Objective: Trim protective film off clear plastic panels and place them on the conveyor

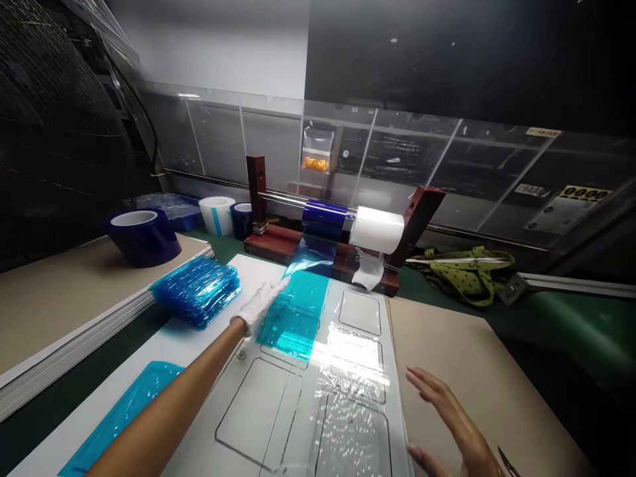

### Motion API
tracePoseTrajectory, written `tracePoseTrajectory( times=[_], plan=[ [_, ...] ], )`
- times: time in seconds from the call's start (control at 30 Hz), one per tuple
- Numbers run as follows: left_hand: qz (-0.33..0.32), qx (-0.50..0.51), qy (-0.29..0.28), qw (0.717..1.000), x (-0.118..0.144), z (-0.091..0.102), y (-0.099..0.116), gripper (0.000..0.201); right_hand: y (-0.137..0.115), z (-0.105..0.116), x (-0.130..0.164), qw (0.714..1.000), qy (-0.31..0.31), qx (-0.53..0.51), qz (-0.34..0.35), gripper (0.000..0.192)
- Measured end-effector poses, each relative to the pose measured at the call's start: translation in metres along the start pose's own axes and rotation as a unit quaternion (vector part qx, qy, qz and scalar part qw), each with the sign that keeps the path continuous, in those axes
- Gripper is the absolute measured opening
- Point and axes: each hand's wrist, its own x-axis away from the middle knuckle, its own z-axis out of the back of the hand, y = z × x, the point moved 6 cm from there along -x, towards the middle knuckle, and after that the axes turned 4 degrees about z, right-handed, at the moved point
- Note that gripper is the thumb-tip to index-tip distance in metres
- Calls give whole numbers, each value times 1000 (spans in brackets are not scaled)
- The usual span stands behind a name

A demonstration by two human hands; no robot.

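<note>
My left hand (257,306), in a white glove, reaches forward with a finger stretched out onto the left edge of a translucent blue film strip (298,311). This strip runs down from a dark blue film roll (324,217) onto a clear sheet (258,411) marked with black rounded outlines. Clear film (352,397) covers the sheet's right side. My bare right hand (447,414) hovers over the brown board at the right, thumb and fingers apart. A pointed metal tip (507,462) shows beside its wrist; its other end is out of view.
A wooden stand (420,212) holds the blue roll and a white roll (377,228). Crumpled blue film (199,288) lies left, near a large blue tape roll (144,235) on stacked boards (74,311). A green pouch (467,268) sits at the back right.
</note>
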Motion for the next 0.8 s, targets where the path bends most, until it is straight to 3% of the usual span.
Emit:
tracePoseTrajectory(
  times=[0.13,0.27,0.43,0.5,0.6,0.7,0.8],
  plan=[
    [32,10,-54,998,24,6,-23,32,-18,-10,-13,982,-2,-150,-111,36],
    [34,35,-86,995,55,15,-32,44,-43,-52,-47,901,-28,-350,-254,54],
    [-3,58,-104,993,103,34,-26,43,-95,-115,-69,849,-114,-449,-256,54],
    [2,45,-80,996,124,47,-31,42,-118,-129,-55,840,-115,-467,-253,55],
    [25,23,-56,998,160,65,-51,44,-149,-141,-12,833,-102,-477,-261,59],
    [62,10,-43,997,196,77,-91,47,-173,-159,46,821,-124,-479,-285,62],
    [116,5,54,992,227,93,-141,49,-183,-185,102,813,-139,-462,-324,66]
  ],
)
